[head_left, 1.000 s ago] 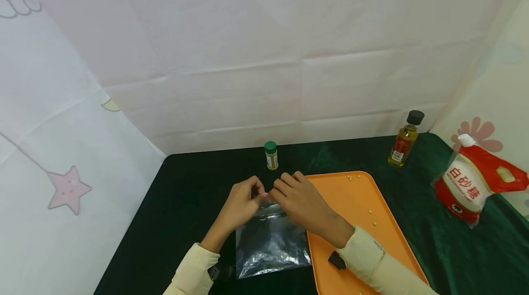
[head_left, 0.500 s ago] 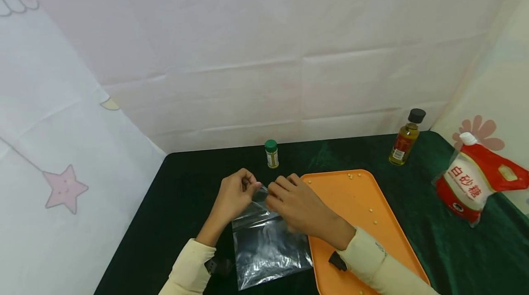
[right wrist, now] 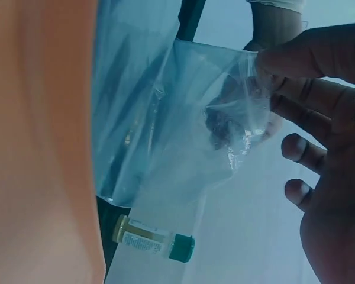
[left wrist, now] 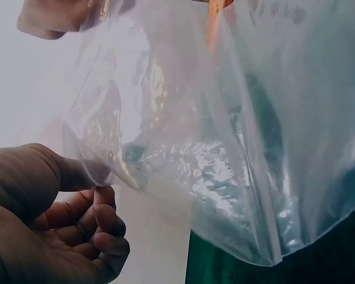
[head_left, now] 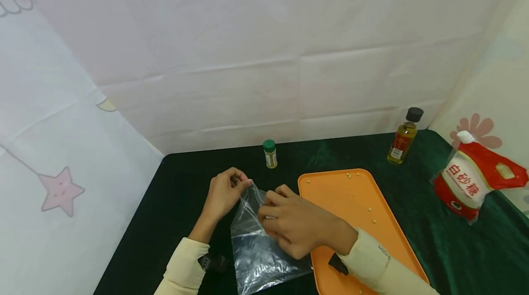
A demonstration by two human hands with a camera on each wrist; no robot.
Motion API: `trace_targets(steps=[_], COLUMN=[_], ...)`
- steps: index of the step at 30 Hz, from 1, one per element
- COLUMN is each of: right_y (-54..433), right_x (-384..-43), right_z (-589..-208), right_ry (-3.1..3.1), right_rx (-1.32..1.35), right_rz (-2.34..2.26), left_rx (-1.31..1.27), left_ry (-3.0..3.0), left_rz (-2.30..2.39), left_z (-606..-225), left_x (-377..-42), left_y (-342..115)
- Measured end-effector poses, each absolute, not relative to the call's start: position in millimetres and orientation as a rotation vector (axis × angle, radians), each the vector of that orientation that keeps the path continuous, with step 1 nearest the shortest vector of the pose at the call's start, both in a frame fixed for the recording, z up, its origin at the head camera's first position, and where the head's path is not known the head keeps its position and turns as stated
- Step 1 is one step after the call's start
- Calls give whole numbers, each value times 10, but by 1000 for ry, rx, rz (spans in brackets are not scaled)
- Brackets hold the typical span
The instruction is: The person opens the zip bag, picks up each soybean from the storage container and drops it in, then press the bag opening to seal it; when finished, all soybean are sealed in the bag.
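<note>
A clear plastic bag [head_left: 260,253] lies on the dark green cloth, its upper end lifted between both hands. My left hand [head_left: 225,194] pinches one corner of the bag's mouth between thumb and index finger; the left wrist view shows that pinch on the film [left wrist: 165,148], with the other fingers curled loosely. At the opposite side of the mouth, my right hand [head_left: 293,221] pinches the edge between thumb and fingers, as the right wrist view shows with the bag [right wrist: 183,118] stretched away from it. The mouth stands partly spread.
Right of the bag lies an orange tray [head_left: 339,194] with several small pale yellow bits on it. Behind the hands stands a small green-capped jar [head_left: 270,154]. A black-capped oil bottle [head_left: 402,142] and a red-and-white sugar bag [head_left: 467,180] stand at the right.
The left hand has moved left and the right hand slightly down, so the hands are farther apart. The bag's upper end has gone from gathered to spread.
</note>
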State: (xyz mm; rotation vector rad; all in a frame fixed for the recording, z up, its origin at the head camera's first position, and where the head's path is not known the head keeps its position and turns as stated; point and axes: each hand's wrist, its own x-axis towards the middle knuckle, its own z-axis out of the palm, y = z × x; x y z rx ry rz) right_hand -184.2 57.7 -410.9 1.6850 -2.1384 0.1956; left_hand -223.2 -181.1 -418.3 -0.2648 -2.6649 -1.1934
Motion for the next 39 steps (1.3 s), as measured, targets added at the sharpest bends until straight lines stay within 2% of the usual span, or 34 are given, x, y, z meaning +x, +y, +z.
trace_targets(steps=[17, 31, 34, 39], right_y=[699, 1176, 1323, 1522], right_x=[-1927, -2245, -2318, -2348], right_z=[-4020, -3863, -3868, -3859], right_ry=[-2237, -2565, -2718, -3098], right_rx=[1614, 977, 918, 969], right_rz=[278, 397, 421, 528], left_rx=[-395, -482, -499, -532], left_ry=[-2768, -2808, -2812, -2814], left_rz=[-1335, -1350, -1339, -1314], left_z=[-4086, -4106, -4109, -4097], left_x=[-2180, -2198, -2203, -2214], left_y=[-1893, -1916, -1919, -1916])
